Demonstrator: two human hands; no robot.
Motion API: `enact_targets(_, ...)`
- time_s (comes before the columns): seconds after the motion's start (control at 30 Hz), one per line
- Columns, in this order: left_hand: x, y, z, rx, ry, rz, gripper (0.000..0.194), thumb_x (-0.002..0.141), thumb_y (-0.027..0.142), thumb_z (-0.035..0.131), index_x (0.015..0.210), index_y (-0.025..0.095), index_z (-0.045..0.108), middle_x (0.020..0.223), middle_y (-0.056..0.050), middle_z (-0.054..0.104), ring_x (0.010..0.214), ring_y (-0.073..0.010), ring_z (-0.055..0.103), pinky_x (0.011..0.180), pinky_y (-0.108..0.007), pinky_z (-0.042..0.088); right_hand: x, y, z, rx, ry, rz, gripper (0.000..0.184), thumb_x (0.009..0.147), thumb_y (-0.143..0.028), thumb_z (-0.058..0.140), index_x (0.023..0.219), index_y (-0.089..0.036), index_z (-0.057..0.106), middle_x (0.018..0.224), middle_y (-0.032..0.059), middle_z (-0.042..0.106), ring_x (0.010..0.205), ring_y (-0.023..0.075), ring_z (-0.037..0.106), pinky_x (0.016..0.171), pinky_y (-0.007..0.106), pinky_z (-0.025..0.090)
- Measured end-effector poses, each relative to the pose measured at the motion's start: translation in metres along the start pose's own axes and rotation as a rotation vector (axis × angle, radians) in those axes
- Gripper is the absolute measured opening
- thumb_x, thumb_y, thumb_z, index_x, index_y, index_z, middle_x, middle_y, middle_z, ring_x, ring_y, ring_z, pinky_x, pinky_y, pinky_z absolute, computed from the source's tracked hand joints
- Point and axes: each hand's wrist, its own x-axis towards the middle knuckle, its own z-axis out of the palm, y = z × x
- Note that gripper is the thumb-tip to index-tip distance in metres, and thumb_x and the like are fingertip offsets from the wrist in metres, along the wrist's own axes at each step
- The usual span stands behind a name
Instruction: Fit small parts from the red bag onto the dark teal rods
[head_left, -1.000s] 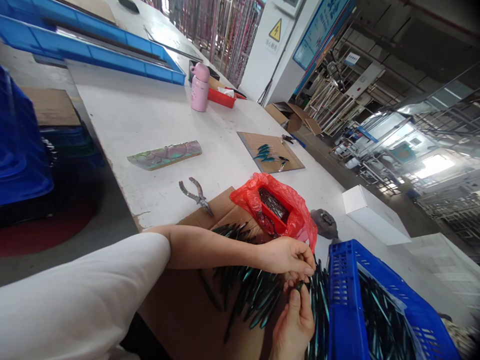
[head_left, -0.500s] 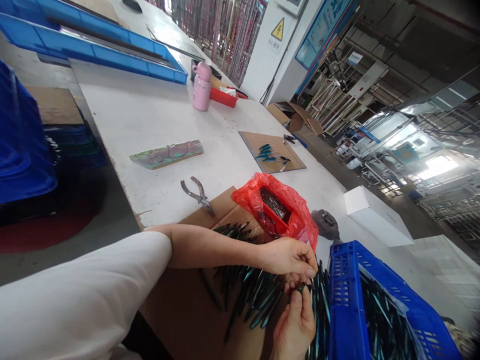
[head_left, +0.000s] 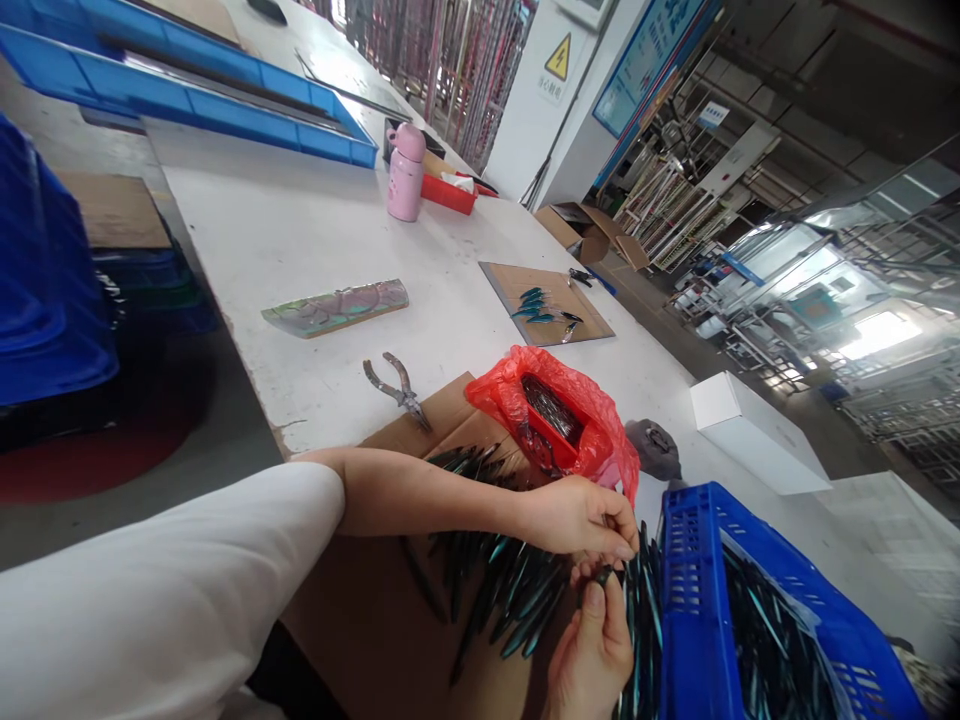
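Note:
My right hand (head_left: 591,650) comes up from the bottom and pinches a small dark piece (head_left: 603,577) between thumb and finger; most of it is hidden. Just above, my left hand (head_left: 574,515) has thumb and fingers closed together close to that piece. Whatever the left fingers hold is too small to make out. Under and around both hands lie many slim, shiny dark-teal pieces (head_left: 517,590), shaped like fishing lures, on brown cardboard (head_left: 360,610). Behind the left hand, a red plastic bag (head_left: 499,385) surrounds a red box of thin metal pieces (head_left: 551,408).
A blue crate (head_left: 694,590) full of similar slim pieces stands at the right. Pliers (head_left: 401,392) lie open on the white table (head_left: 315,240). Farther off are a curved patterned piece (head_left: 337,307), a pink bottle (head_left: 406,175), a board (head_left: 581,300) with teal pieces and a white box (head_left: 757,430).
Both hands stay in nearly the same pose at the small dark piece. The whole view has shifted very slightly; nothing else has visibly moved.

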Motion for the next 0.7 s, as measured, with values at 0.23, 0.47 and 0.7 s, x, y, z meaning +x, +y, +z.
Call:
enact_targets(0.23, -0.001, 0.001, 0.004, -0.016, 0.059, -0.053, 0.019, 0.072, 0.026, 0.062, 0.080, 0.015, 0.050, 0.062, 0.002, 0.057, 0.043, -0.0073, 0.052, 0.043, -0.021, 0.046, -0.001, 0.001, -0.003, -0.087, -0.103, -0.104, 0.043, 0.078, -0.037, 0.056, 0.115, -0.016, 0.054, 0.121, 0.0099, 0.054, 0.106, 0.0196, 0.052, 0.091, 0.037, 0.042)
enact_targets(0.47, -0.005, 0.005, 0.010, 0.031, 0.068, -0.014, 0.015, 0.072, 0.022, 0.062, 0.078, 0.014, 0.050, 0.058, 0.003, 0.055, 0.045, -0.0068, 0.052, 0.040, -0.017, 0.045, 0.001, -0.004, -0.005, 0.030, -0.206, -0.108, 0.029, 0.078, -0.032, 0.058, 0.104, -0.020, 0.060, 0.102, 0.0042, 0.058, 0.083, 0.0127, 0.054, 0.071, 0.027, 0.045)
enact_targets(0.7, -0.005, 0.000, 0.011, 0.074, 0.057, -0.001, 0.017, 0.073, 0.025, 0.062, 0.081, 0.014, 0.051, 0.061, 0.002, 0.055, 0.045, -0.0081, 0.052, 0.039, -0.021, 0.047, 0.002, -0.005, -0.005, 0.081, -0.244, -0.089, 0.024, 0.078, -0.033, 0.058, 0.099, -0.023, 0.062, 0.091, -0.0006, 0.054, 0.079, 0.0094, 0.049, 0.071, 0.024, 0.041)
